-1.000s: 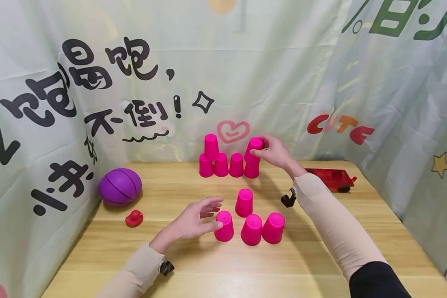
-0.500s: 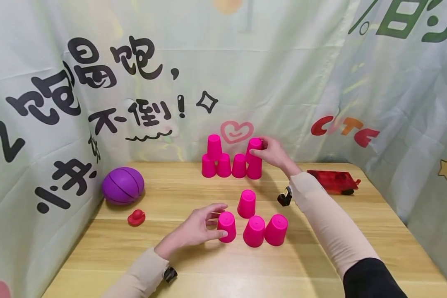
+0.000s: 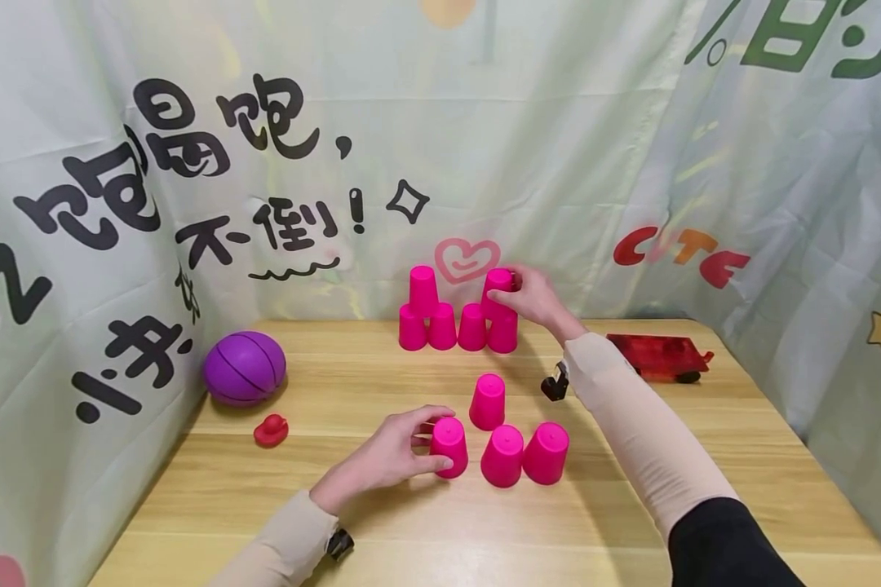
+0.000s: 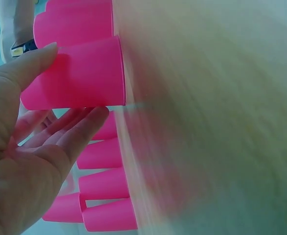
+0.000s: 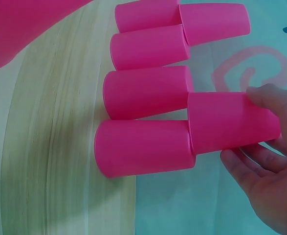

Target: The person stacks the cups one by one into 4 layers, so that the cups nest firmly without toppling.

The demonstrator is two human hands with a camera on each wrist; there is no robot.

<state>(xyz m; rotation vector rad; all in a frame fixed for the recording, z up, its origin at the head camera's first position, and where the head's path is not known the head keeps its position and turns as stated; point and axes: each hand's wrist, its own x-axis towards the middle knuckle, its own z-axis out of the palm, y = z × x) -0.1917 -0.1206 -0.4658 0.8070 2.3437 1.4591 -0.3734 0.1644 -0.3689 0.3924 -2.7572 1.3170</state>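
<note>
Pink upper cup (image 3: 496, 282): upside down at the back of the counter (image 3: 338, 367), above the seam between the lower left cup (image 3: 472, 328) and the lower right cup (image 3: 502, 333)
Long axis of that cup: near upright, closed end up, mouth down
Right grip (image 3: 534, 295): pinching the upper cup from the right, thumb on one side, fingers on the other; the nearer hand by far
Rim over seam: the relation that balance seems to turn on; the rim overlaps both tops, leaning toward the lower right cup in the head view
Left grip (image 3: 389, 447): wrapped loosely about the near left cup (image 3: 451, 444), thumb in front, fingers behind
Near left cup: standing on the counter to the right of the left palm, mouth down, long axis upright
Neighbouring trio (image 3: 423, 289): one cup atop two, just left of the lower left cup
</note>
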